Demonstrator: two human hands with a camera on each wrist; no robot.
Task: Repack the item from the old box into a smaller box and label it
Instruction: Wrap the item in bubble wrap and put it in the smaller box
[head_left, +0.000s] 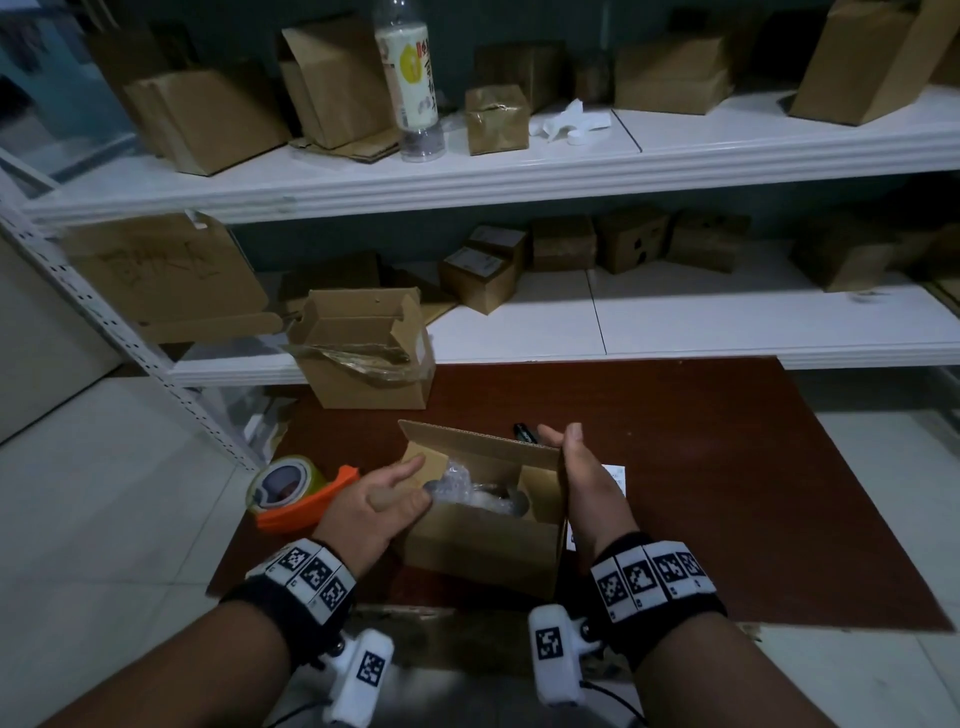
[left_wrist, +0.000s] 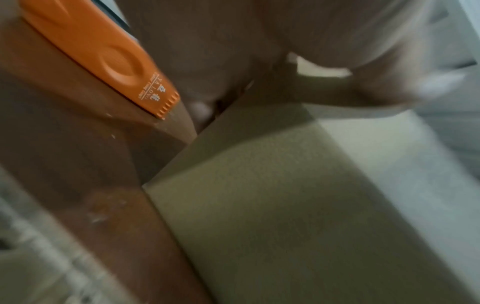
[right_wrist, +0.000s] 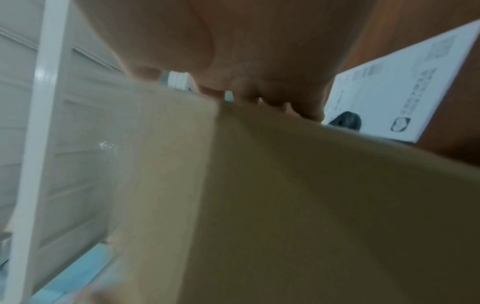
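A small open cardboard box (head_left: 483, 540) stands on a brown board (head_left: 727, 467). Inside it lies the bubble-wrapped item (head_left: 467, 491). My left hand (head_left: 395, 493) is at the box's left side, with relaxed fingers touching the upright left flap. My right hand (head_left: 571, 467) lies flat along the right wall, fingers straight, reaching the back flap's corner. The old box (head_left: 363, 358) stands open behind, loose tape hanging from it. A white label (head_left: 615, 475) lies under my right hand. The wrist views show the box (left_wrist: 259, 205) (right_wrist: 285, 205) up close and the label (right_wrist: 402, 86).
An orange tape dispenser (head_left: 296, 493) (left_wrist: 103, 57) sits left of the box. A black marker (head_left: 524, 432) (right_wrist: 345, 121) lies behind it. White shelves (head_left: 519, 176) with several cardboard boxes and a plastic bottle (head_left: 410, 78) rise ahead. Pale floor tiles (head_left: 104, 519) surround the board.
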